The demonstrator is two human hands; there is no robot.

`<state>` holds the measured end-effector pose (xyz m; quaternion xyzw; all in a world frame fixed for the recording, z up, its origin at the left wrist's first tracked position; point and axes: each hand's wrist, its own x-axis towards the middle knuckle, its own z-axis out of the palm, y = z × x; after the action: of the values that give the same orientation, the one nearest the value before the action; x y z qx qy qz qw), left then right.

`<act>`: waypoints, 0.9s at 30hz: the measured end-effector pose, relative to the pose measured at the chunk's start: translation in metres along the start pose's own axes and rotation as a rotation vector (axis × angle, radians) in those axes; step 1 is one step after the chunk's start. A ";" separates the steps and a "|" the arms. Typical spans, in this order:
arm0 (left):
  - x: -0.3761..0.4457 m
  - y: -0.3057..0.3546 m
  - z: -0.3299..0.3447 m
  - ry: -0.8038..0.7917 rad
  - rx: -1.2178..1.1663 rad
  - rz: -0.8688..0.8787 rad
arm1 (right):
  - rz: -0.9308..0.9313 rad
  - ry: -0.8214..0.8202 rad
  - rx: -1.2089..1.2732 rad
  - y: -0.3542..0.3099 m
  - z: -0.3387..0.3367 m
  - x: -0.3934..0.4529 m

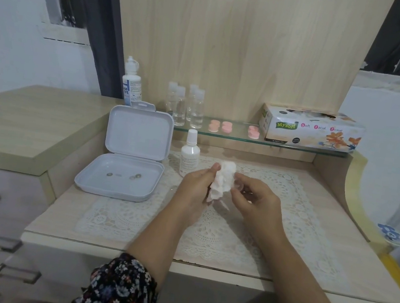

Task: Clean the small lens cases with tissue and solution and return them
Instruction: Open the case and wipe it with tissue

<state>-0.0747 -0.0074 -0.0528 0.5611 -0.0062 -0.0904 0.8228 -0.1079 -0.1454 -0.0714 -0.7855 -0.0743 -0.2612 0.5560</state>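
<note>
My left hand [195, 188] grips a crumpled white tissue [221, 181] above the lace mat. My right hand [254, 199] pinches a small clear lens case [238, 186] pressed against the tissue; the case is mostly hidden by my fingers. A small white solution bottle [189, 156] stands capped just behind my left hand. Three pink lens cases [214, 125] [227, 127] [253, 132] sit on the glass shelf [236, 137]. An open white box [120, 176] at the left holds several small lenses or caps.
A tissue box [312, 128] sits at the shelf's right end. Several clear small bottles [187, 105] and a larger solution bottle [131, 82] stand at the back left. A raised drawer unit [21, 124] borders the desk on the left; a wooden panel rises behind.
</note>
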 end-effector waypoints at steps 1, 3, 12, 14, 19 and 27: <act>-0.001 0.001 0.001 -0.038 -0.003 -0.027 | -0.026 -0.011 -0.027 0.000 0.000 0.000; -0.004 0.003 0.002 -0.085 -0.010 -0.023 | -0.037 -0.012 -0.036 0.001 0.000 0.001; -0.002 0.002 -0.002 0.095 0.049 0.127 | 0.068 0.006 0.020 0.000 -0.001 -0.001; -0.002 0.003 -0.003 0.157 -0.043 0.134 | 0.088 0.040 0.024 -0.001 -0.001 0.000; -0.008 0.004 0.003 -0.053 0.039 0.064 | 0.022 0.035 -0.055 -0.002 -0.002 0.000; -0.010 0.004 0.004 -0.135 0.084 0.027 | -0.049 0.073 -0.067 -0.001 -0.003 0.002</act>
<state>-0.0848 -0.0081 -0.0462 0.5877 -0.0729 -0.1165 0.7973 -0.1077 -0.1478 -0.0693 -0.7918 -0.0645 -0.3054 0.5250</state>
